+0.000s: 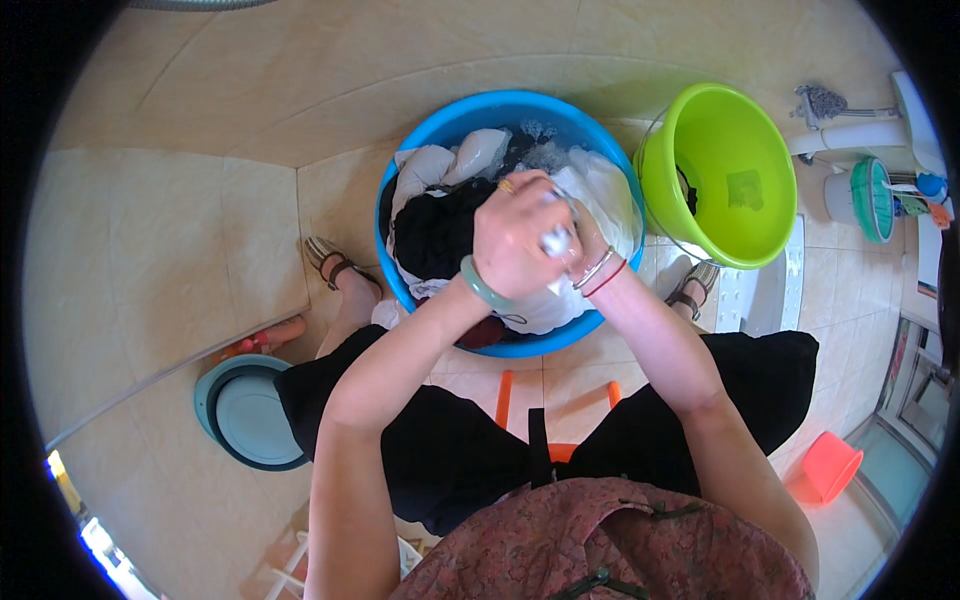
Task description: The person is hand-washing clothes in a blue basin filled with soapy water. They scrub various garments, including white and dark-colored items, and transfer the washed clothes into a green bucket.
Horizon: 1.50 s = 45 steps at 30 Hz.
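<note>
My left hand [520,228], with a pale green bangle and a ring, is closed and pressed against my right hand [592,240], which is partly hidden behind it. Bits of wet white cloth [556,243] show between the fingers; foam may be mixed in. Both hands are over a blue basin [545,348] of soapy water. Black clothing [437,232] lies on the left side of the basin, with light grey-white fabric [480,155] behind it. A white garment [612,195] fills the right side, and dark red fabric [481,333] sits at the near edge.
A lime green bucket [745,150] stands right of the basin, with a small black item inside. A grey-green folding basin [262,412] lies at the left. A coral red tub [832,467] is at the lower right. Orange stool legs [505,398] show between my knees.
</note>
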{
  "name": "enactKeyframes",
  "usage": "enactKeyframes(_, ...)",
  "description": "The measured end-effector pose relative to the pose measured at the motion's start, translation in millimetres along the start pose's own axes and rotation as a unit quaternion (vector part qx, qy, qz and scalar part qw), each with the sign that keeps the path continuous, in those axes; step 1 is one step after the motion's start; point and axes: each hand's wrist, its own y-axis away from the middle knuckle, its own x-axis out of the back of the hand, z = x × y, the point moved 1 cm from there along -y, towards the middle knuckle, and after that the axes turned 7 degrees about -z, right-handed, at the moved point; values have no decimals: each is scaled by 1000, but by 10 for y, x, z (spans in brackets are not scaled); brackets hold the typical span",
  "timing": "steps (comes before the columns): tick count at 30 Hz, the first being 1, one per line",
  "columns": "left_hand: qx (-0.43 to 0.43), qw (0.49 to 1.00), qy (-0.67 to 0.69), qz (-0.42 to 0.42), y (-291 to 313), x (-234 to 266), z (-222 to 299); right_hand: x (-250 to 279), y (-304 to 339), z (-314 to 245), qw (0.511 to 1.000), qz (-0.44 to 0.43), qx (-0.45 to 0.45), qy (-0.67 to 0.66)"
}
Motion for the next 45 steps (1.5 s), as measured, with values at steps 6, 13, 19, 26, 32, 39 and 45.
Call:
enactKeyframes(6, 376, 816, 440, -4, 246, -77, -645, 411, -167, 64, 976, 57, -44, -205)
enactKeyframes(13, 399, 602, 688, -71, 102, 93, -365, 243, 287, -650, 997, 56, 37, 28)
enactKeyframes(19, 385, 736, 555, -42, -623, -448, 98, 440, 516, -1150, 922, 231, 273, 149)
enactKeyframes(26, 358, 666, 643, -124, -1142, -1339, 413, 1535, 799, -1549, 832, 503, 217, 82)
enactKeyframes(32, 278, 773, 500, -275, -833, -1654, 35, 2216, 734, -1419, 868, 389, 287, -115)
enactKeyframes(39, 286, 866, -138, -386, 100, -1174, -69, 1371, 573, -1217, 846, 421, 326, 18)
enactKeyframes(45, 370, 797, -209, -430, 482, -926, -433, 1218, 282, -608, 894, 215, 149, 363)
